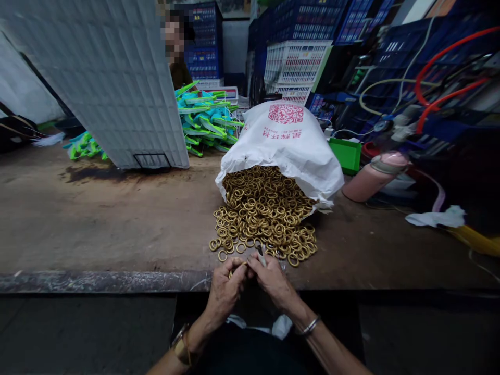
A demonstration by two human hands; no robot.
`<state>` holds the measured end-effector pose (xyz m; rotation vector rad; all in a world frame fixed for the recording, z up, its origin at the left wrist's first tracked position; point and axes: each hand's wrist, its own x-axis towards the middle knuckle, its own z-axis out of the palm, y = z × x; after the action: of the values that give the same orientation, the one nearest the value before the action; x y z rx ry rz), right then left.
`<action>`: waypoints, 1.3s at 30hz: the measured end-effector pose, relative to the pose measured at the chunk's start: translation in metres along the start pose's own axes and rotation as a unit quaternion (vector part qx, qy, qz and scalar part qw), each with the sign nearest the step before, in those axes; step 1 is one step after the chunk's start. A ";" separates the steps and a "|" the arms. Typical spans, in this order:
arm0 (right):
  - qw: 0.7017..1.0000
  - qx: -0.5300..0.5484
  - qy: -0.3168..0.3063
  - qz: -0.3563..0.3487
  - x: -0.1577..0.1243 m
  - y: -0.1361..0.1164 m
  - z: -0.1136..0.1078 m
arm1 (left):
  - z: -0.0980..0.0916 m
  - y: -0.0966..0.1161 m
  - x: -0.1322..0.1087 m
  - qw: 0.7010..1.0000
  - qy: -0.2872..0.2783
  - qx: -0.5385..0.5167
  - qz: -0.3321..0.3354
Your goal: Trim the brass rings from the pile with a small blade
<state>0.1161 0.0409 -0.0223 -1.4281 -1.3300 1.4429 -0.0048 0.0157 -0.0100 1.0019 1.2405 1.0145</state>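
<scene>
My left hand [226, 286] is closed around a gold-coloured ring [242, 264], only partly visible between the fingers. Close beside it, my right hand [275, 281] pinches toward the same ring. A slim tool with a black tip and pale body [261, 255] pokes up from my right hand; its exact kind cannot be made out. Both hands are at the table's front edge. Just beyond them, a heap of gold-coloured rings [269, 224] spills from the mouth of a white woven sack [281, 143] with red print.
A tall grey ribbed panel [144, 88] stands on the wooden table [117, 224] at left. Behind it lie green and blue plastic pieces [209, 122], with another person nearby. A pink cylinder [377, 176], green tray [346, 155] and red hoses [425, 88] are at right.
</scene>
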 end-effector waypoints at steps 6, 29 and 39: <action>0.987 -0.131 0.027 -0.086 -0.004 -0.006 -0.008 | 0.001 0.002 -0.007 0.997 -0.029 -0.037 -0.069; 0.912 -0.393 0.003 -0.121 -0.034 0.002 -0.016 | 0.011 -0.008 -0.015 0.999 -0.040 -0.025 -0.024; 0.866 -0.487 -0.004 -0.111 -0.029 0.004 -0.025 | 0.005 -0.002 -0.034 0.995 -0.092 -0.012 0.027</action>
<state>0.1455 0.0173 -0.0150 -1.7466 -2.3097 0.5814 -0.0018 -0.0175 -0.0030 1.0896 1.0518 0.9545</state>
